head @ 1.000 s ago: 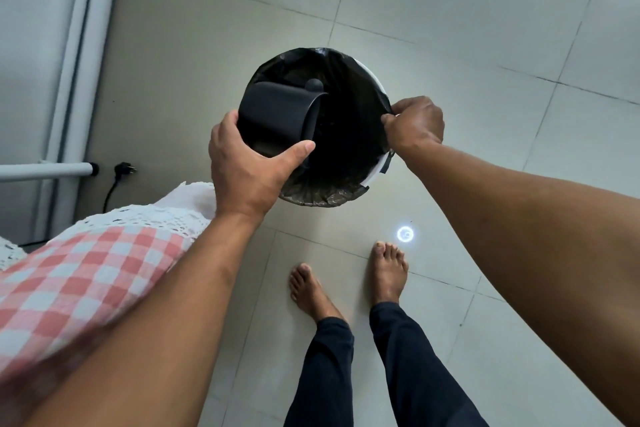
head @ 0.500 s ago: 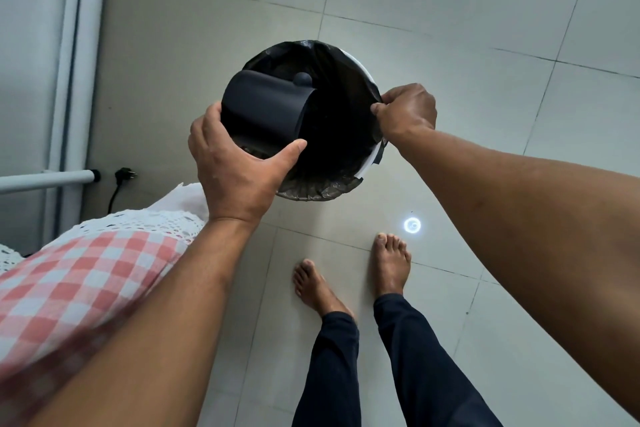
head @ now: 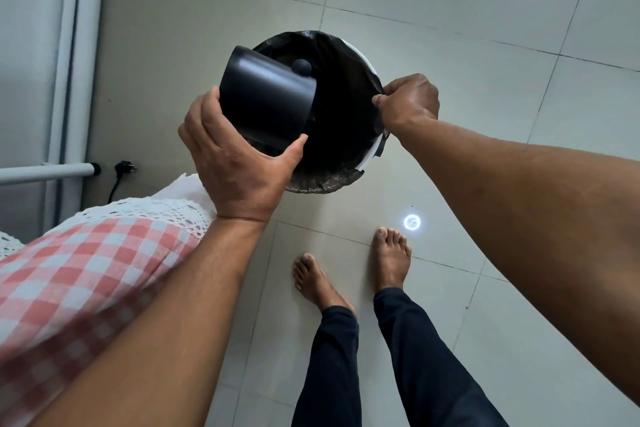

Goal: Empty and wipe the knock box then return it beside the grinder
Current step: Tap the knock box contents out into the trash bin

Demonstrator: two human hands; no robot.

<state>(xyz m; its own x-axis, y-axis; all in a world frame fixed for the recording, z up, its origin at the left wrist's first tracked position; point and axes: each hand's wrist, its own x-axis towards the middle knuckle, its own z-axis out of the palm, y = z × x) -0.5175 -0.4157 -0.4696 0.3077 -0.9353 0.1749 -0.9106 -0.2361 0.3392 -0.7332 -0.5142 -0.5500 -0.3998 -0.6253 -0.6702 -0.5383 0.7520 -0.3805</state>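
Over the bin (head: 363,163), left hand (head: 239,166) grips the tipped knock box (head: 266,100).

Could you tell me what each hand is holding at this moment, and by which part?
The left hand grips the tipped knock box around its side wall; the right hand pinches the bin liner at the rim.

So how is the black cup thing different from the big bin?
The knock box is smaller and tipped on its side; the bin is wider and stands on the floor. The left hand grips the knock box; the right hand only pinches the bin's bag. Both are round and black.
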